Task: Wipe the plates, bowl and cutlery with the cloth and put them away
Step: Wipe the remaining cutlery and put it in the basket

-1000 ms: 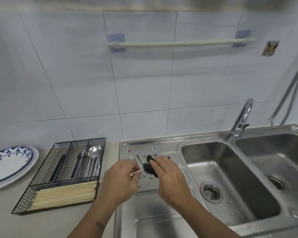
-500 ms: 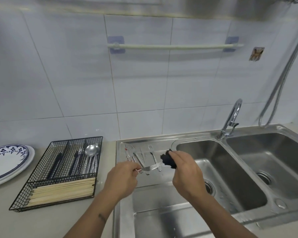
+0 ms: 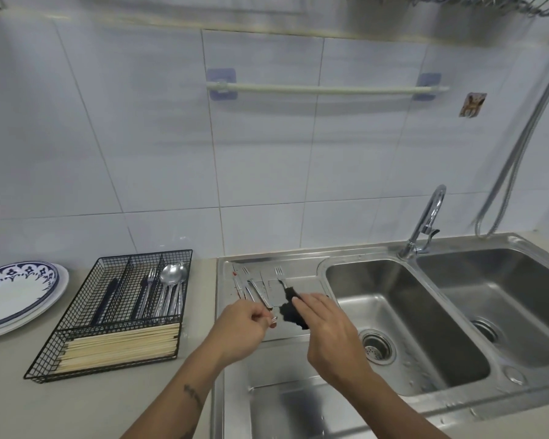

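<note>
Left hand (image 3: pixel 241 327) pinching fork (image 3: pixel 271 319) handle; right hand (image 3: pixel 325 327) clutching dark cloth (image 3: pixel 290 313). Risk: thin pinch, fork slipping into sink (image 3: pixel 403 315).

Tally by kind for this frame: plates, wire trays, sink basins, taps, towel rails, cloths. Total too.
Plates: 2 visible, stacked
Wire tray: 1
Sink basins: 2
Tap: 1
Towel rail: 1
Cloth: 1, held by right hand
Total: 8
</note>
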A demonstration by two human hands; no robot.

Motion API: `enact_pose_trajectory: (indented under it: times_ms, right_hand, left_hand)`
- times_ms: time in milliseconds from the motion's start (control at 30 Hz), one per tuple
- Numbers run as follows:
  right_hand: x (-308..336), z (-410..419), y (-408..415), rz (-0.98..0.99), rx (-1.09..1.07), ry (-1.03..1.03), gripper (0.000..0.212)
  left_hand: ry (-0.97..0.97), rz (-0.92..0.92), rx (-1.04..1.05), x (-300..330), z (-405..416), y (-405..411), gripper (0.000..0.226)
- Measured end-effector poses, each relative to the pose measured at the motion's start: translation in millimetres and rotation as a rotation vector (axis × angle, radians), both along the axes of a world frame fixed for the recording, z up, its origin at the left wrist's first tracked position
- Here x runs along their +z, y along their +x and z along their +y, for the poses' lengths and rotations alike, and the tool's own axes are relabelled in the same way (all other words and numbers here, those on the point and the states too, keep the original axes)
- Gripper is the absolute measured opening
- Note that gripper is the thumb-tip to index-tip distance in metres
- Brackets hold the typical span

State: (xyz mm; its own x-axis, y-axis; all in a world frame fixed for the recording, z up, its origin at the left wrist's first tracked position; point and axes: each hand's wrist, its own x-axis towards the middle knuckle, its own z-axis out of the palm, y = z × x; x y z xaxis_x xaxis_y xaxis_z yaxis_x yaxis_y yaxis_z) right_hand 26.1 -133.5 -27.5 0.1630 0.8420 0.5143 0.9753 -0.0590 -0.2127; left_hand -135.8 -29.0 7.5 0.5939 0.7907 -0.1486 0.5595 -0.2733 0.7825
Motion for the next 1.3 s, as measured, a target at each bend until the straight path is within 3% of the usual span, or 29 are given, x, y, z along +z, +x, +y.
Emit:
enact_pose_trajectory:
  times_ms: [233,367,533,733,867,1067,1300]
  right_hand:
    - [10,-2,3,0.016,0.037,-0.002,0.058]
    - [8,-4,22,0.215,-0.185,-0.024,0.060]
    - [25,-3,19,0.351,-0.159,0.002,0.058]
    - [32,-6,3,0.439,-0.136,-0.011,0.054]
    - [29,-4,-7,0.378,-0.121,0.001,0.053]
    - [19,-1,-28,0.128,0.036,0.025,0.058]
    - [19,-4,-20,0.017,-0.007,-0.006,0.060]
  left_hand:
    - [-0.136,-0.112,0.018,-2,-5,-4,0.012]
    - [-0.249,-0.187,0.111,-8,-10,-3,0.020]
    - [-0.422,-0.385,0.251,-6,-12,8,0.025]
    - [-0.283,-0.422,0.442,5,-8,22,0.014]
    - [-0.263,-0.476,0.503,7,-6,25,0.010]
    - [-0.504,-0.714,0.589,18,-9,31,0.004]
    - [-0.705,-0.828,0.645,14,-9,20,0.014]
